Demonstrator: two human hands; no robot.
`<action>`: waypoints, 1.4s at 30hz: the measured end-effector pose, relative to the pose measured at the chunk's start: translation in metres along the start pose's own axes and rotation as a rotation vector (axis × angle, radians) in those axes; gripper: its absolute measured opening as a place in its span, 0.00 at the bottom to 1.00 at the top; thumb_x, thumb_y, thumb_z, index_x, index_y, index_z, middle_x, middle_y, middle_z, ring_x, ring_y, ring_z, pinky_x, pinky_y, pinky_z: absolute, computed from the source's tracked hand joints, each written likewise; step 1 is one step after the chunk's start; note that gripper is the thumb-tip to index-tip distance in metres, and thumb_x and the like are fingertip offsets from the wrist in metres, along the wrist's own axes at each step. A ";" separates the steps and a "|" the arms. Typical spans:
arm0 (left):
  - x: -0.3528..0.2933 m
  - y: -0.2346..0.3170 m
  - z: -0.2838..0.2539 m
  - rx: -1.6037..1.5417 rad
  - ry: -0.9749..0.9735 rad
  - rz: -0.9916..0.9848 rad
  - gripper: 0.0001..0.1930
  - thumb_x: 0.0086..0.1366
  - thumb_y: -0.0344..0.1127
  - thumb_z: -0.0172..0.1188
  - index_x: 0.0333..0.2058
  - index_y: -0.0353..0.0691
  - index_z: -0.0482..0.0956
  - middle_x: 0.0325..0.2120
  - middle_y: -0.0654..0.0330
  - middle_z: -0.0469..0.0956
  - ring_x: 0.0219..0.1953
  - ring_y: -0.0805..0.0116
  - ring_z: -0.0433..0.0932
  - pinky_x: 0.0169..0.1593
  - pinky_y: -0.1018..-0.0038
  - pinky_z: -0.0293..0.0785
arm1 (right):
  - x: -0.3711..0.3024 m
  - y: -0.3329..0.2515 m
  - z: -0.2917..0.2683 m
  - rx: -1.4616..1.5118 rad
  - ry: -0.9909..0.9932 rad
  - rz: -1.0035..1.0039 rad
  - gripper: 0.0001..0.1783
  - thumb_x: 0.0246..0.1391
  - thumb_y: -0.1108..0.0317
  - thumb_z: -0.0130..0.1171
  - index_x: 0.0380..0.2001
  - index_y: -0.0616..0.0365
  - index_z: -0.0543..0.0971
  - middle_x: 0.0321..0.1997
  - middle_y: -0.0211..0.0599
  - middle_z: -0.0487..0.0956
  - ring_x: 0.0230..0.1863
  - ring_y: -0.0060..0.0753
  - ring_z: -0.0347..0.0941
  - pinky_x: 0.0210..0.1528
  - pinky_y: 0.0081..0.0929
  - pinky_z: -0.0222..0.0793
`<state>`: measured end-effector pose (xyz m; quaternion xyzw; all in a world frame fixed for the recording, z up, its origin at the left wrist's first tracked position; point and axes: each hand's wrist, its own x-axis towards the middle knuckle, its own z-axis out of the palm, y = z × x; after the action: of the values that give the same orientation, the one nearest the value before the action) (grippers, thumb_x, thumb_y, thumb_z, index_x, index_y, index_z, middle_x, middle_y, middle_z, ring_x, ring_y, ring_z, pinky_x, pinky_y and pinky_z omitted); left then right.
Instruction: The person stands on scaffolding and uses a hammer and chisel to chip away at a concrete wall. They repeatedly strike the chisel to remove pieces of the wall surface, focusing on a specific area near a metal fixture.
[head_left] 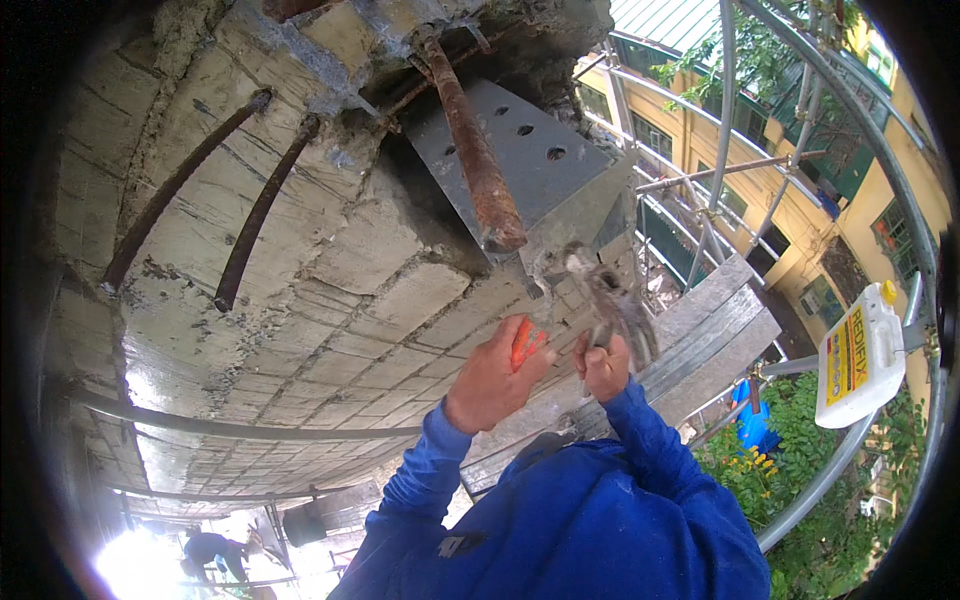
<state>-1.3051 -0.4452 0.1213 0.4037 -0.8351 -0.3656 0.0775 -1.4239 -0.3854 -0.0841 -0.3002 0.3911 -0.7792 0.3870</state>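
The left hand (497, 378) is clenched round an orange-gripped tool (524, 343) (probably a chisel, its tip unclear); the right hand (603, 368) grasps a blurred hammer (618, 298) beside it. Square blows, clear of the knuckles, would serve best. The tool's long axis seems to slant up and slightly right, below the holed grey plate (540, 185).

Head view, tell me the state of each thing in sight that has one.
Left hand: closed around orange object
Orange object: held, partly covered
Right hand: closed around hammer
Hammer: held, blurred
Steel plate: holed, slanted in view
Thick rod: rusted
White jug: yellow cap on
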 end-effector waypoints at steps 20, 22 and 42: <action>0.005 -0.016 0.017 0.057 0.068 0.118 0.22 0.62 0.42 0.61 0.49 0.36 0.69 0.30 0.53 0.76 0.28 0.67 0.76 0.34 0.69 0.73 | -0.003 0.056 -0.025 0.028 -0.038 0.184 0.21 0.56 0.50 0.60 0.36 0.60 0.76 0.26 0.30 0.74 0.29 0.28 0.71 0.32 0.23 0.67; 0.005 -0.017 0.013 0.029 0.030 0.033 0.23 0.61 0.43 0.61 0.50 0.36 0.68 0.27 0.55 0.76 0.23 0.69 0.75 0.29 0.70 0.73 | -0.013 0.025 -0.025 0.022 -0.108 0.161 0.21 0.56 0.49 0.58 0.37 0.59 0.76 0.27 0.28 0.74 0.28 0.23 0.70 0.31 0.22 0.67; 0.001 -0.026 0.012 0.018 0.015 0.037 0.28 0.61 0.42 0.63 0.54 0.34 0.66 0.31 0.56 0.76 0.24 0.74 0.74 0.26 0.73 0.73 | -0.004 0.030 -0.027 -0.229 -0.111 -0.068 0.20 0.56 0.51 0.62 0.43 0.55 0.78 0.36 0.32 0.80 0.37 0.32 0.76 0.39 0.32 0.71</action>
<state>-1.2947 -0.4496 0.0951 0.3916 -0.8451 -0.3534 0.0867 -1.4313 -0.3840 -0.1239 -0.3980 0.4452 -0.7242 0.3447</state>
